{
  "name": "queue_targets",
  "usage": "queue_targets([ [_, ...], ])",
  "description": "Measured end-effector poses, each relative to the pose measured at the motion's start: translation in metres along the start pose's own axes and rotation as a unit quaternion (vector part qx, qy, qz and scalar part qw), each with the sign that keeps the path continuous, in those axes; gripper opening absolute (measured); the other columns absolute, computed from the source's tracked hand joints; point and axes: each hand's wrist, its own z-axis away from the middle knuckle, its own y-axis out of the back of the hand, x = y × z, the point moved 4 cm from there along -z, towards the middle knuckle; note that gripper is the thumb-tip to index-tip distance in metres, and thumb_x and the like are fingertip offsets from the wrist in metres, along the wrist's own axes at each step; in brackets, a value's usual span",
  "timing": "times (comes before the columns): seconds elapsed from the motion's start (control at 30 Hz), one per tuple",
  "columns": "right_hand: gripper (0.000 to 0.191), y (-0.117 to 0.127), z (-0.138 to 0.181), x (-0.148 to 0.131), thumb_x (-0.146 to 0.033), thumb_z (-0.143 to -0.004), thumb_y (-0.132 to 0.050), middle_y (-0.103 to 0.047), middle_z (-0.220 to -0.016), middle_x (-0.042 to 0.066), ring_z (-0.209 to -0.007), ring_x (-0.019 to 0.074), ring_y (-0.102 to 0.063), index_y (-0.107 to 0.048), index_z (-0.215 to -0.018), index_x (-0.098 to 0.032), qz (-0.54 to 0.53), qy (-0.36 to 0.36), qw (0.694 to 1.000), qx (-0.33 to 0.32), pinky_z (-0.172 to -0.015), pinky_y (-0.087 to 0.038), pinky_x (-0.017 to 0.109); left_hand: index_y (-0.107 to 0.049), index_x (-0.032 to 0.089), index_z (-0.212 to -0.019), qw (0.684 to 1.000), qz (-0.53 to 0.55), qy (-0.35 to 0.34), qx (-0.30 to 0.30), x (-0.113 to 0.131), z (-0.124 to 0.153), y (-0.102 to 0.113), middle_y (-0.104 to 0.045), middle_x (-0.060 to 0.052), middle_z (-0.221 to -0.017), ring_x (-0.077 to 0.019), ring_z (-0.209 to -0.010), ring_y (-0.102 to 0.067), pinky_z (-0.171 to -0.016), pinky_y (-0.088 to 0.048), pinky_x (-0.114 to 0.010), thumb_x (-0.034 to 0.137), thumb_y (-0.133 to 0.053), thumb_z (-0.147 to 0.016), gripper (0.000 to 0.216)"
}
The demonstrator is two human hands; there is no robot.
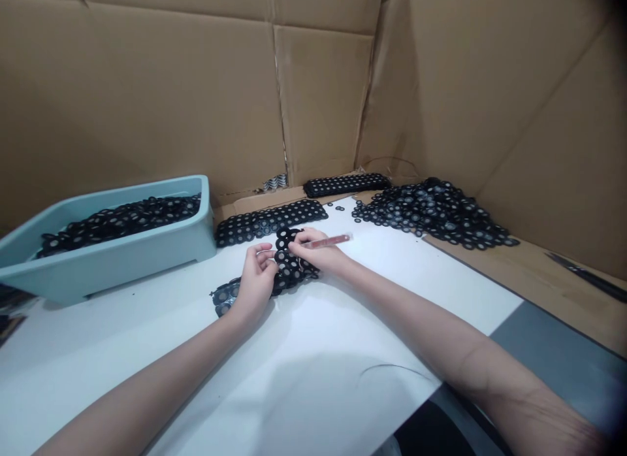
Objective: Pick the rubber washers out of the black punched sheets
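A strip of black discs with pale centres [289, 268], joined together in rows, lies under both hands on the white table. My left hand [258, 273] is closed at the strip's near side, its thumb and fingers pinching the edge. In my right hand [316, 247] is a slim stick-like tool with a reddish, partly clear handle [333, 241], held like a pen. The tool's tip is hidden among the fingers and discs. My right fingertips touch the discs at the strip's upper edge.
At left stands a light blue tub [147, 273] holding many loose black discs. Behind the hands lie a joined disc panel [272, 221] and a stacked panel [347, 183]. A heap of loose discs [431, 214] and black scissors [588, 276] lie right, before cardboard walls [147, 97].
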Motion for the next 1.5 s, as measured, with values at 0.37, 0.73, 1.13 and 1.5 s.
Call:
queue_targets([
  [0.37,0.027,0.006,-0.005,0.007,-0.029,-0.074,-0.048,-0.055,-0.059,-0.001,-0.063,0.0115,-0.05,-0.052,-0.051,-0.016,-0.182,-0.017,0.983,0.0,-0.064,-0.036,0.023,-0.047,0.019,-0.088,1.0,0.015,0.006,0.02,0.001,-0.005,0.005,-0.052,0.001,-0.081,-0.0108,-0.074,-0.048,-0.066,-0.035,-0.021,0.015,-0.049,-0.067,0.021],
  [0.73,0.025,0.015,-0.004,0.003,-0.029,-0.073,-0.049,-0.056,-0.057,-0.001,-0.063,0.0121,-0.051,-0.055,-0.051,-0.017,-0.178,-0.043,0.98,0.074,-0.064,-0.036,0.024,-0.053,0.017,-0.068,0.994,-0.039,-0.036,-0.09,0.017,0.005,-0.007,-0.054,0.0,-0.069,-0.0141,-0.067,-0.047,-0.065,-0.035,-0.025,0.048,-0.043,-0.076,0.034],
  [1.13,0.02,0.014,-0.005,-0.001,-0.021,-0.07,-0.046,-0.053,-0.062,-0.002,-0.064,0.0113,-0.05,-0.048,-0.051,-0.017,-0.112,-0.018,0.993,-0.025,-0.06,-0.037,0.022,-0.056,0.016,-0.087,0.997,-0.04,-0.045,-0.055,0.006,0.003,-0.002,-0.06,-0.003,-0.087,-0.0171,-0.078,-0.052,-0.069,-0.039,-0.026,0.028,-0.05,-0.072,0.02],
  [1.5,0.026,0.006,0.004,-0.015,-0.024,-0.075,-0.045,-0.041,-0.066,-0.002,-0.063,0.0098,-0.044,-0.04,-0.051,-0.017,-0.017,0.045,0.999,-0.001,-0.06,-0.033,0.023,-0.059,0.014,-0.083,0.997,-0.052,-0.049,-0.003,0.01,0.007,-0.001,-0.062,-0.004,-0.083,-0.0164,-0.074,-0.052,-0.067,-0.04,-0.026,0.035,-0.055,-0.07,0.025],
])
